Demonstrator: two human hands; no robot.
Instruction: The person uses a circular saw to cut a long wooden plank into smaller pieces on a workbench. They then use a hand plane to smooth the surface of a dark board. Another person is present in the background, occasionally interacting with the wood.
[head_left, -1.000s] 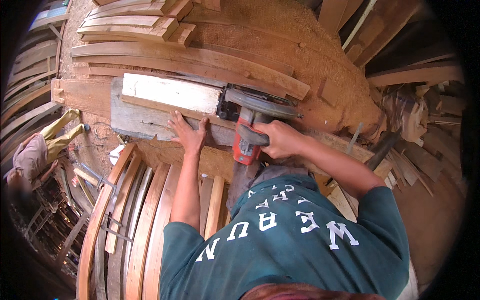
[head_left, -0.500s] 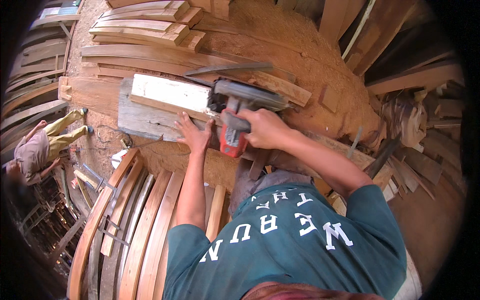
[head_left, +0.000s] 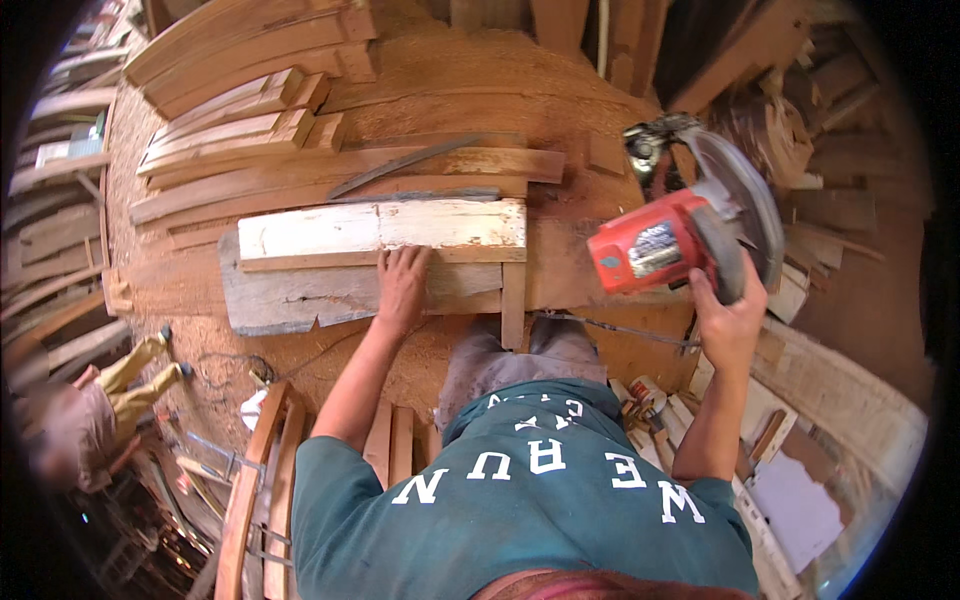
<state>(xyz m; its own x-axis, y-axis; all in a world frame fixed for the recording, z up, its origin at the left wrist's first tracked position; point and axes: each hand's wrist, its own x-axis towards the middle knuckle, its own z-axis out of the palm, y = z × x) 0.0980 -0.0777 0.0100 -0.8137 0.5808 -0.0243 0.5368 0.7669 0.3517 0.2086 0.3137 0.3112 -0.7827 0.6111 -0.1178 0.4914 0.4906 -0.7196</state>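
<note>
My right hand point(head_left: 728, 315) is wrapped round the dark handle of a red circular saw point(head_left: 640, 245). The saw is held up at the right, apart from the wood, its curved guard point(head_left: 740, 185) towards the right. At the left, my left hand point(head_left: 402, 290) has its fingers together and bent over the near edge of a white-faced wooden plank point(head_left: 320, 228). This plank rests on a weathered grey board point(head_left: 300, 292). A short wooden piece point(head_left: 513, 305) sticks out towards me by the plank's right end. The thumb of my left hand is hidden.
Curved timbers point(head_left: 235, 120) are stacked beyond the plank, with a dark strip point(head_left: 405, 165) lying across. More timbers point(head_left: 245, 490) stand at the lower left. Another person point(head_left: 85, 425) is at the far left. A cable point(head_left: 620, 328) runs near my legs. Offcuts point(head_left: 790, 430) lie at the right.
The saw has come off the plank and swung right, up in my right hand. My left hand's spread fingers have drawn together on the plank's near edge. The view has shifted.
</note>
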